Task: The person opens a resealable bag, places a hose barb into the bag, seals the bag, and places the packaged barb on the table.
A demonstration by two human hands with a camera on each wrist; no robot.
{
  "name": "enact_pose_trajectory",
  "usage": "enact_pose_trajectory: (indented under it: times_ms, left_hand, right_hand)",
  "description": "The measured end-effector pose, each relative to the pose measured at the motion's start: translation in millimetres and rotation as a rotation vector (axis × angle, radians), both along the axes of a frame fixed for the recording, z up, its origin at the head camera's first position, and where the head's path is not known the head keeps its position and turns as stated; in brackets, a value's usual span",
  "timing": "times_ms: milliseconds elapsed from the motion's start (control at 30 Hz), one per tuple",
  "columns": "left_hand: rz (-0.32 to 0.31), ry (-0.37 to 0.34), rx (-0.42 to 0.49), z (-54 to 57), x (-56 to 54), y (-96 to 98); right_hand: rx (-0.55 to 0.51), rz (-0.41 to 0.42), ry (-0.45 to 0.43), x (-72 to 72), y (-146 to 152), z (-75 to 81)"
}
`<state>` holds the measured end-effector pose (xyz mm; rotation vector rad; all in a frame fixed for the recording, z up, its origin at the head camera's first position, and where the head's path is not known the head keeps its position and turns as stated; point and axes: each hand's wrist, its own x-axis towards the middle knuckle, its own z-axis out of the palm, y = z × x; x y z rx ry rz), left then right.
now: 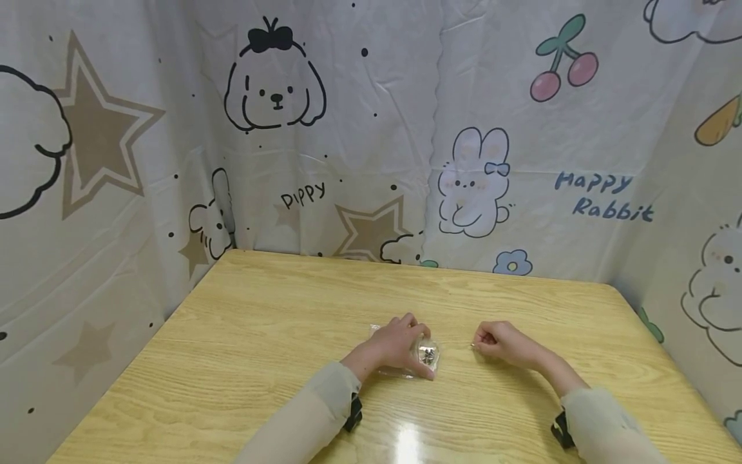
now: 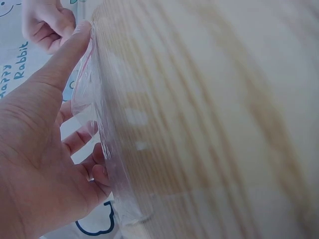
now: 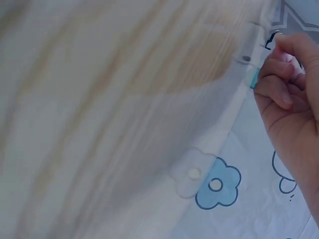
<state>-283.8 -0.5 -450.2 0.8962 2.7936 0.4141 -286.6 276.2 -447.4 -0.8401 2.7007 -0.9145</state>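
A small clear zip bag (image 1: 400,372) lies on the table with a cluster of tiny dark metallic pieces (image 1: 428,356) near its right end. My left hand (image 1: 400,347) arches over the bag and holds it, thumb at the near edge and fingers at the far edge. In the left wrist view, the thumb tip touches the rim of the bag (image 2: 107,114). To the right, apart from the bag, my right hand (image 1: 503,341) pinches a tiny shiny piece (image 1: 472,346) between thumb and forefinger. Its other fingers (image 3: 276,89) are curled in. The piece's kind is too small to tell.
Both hands are over a light wood-grain table (image 1: 278,309). A printed cloth (image 1: 371,148) hangs behind the table and along both sides. Each forearm wears a dark wrist strap (image 1: 352,414) below a pale sleeve (image 1: 301,412).
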Motion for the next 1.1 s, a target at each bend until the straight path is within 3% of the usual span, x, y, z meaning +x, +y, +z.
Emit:
enact_pose_trajectory:
  times_ms: [467,1100]
  left_hand:
    - [0.009,-0.007,-0.002,-0.7,-0.5,0.7]
    - [0.011,-0.003,-0.003,1.1,1.0,1.1]
  right_hand:
    - [-0.128,0.014,0.003,4.0,-27.9,1.8]
    - [-0.071,0.091,-0.036,-3.3,-61.7,-2.3]
